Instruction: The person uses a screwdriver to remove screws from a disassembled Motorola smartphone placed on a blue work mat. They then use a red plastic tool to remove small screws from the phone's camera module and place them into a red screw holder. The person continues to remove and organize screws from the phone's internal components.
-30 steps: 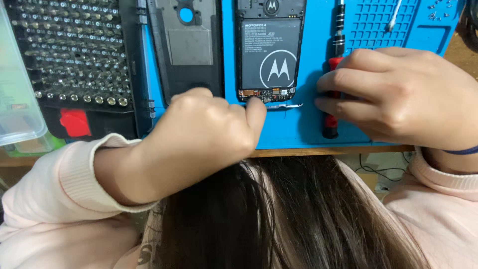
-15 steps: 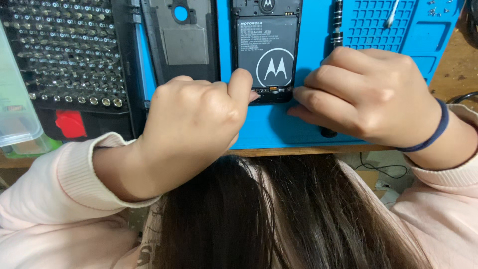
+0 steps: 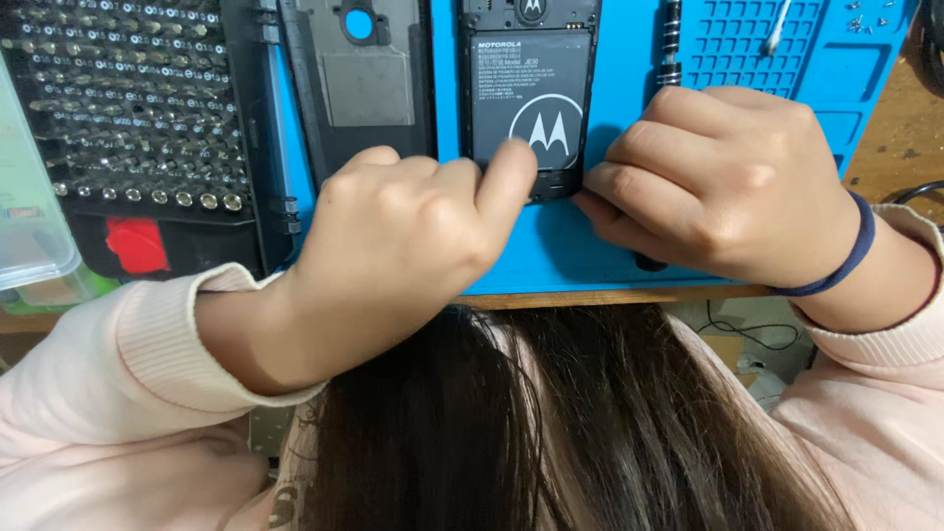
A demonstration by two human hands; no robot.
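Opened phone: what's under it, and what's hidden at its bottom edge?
The opened phone lies on a blue work mat. Its bottom edge is mostly covered by the left hand and right hand.

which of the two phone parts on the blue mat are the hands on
The opened phone with its battery showing, right of the removed back cover. The left hand thumb presses its lower edge and the right hand fingers meet its lower right corner; the cover lies untouched.

Black phone [image 3: 531, 98], blue mat [image 3: 629, 246], pink sleeves [image 3: 128, 354]
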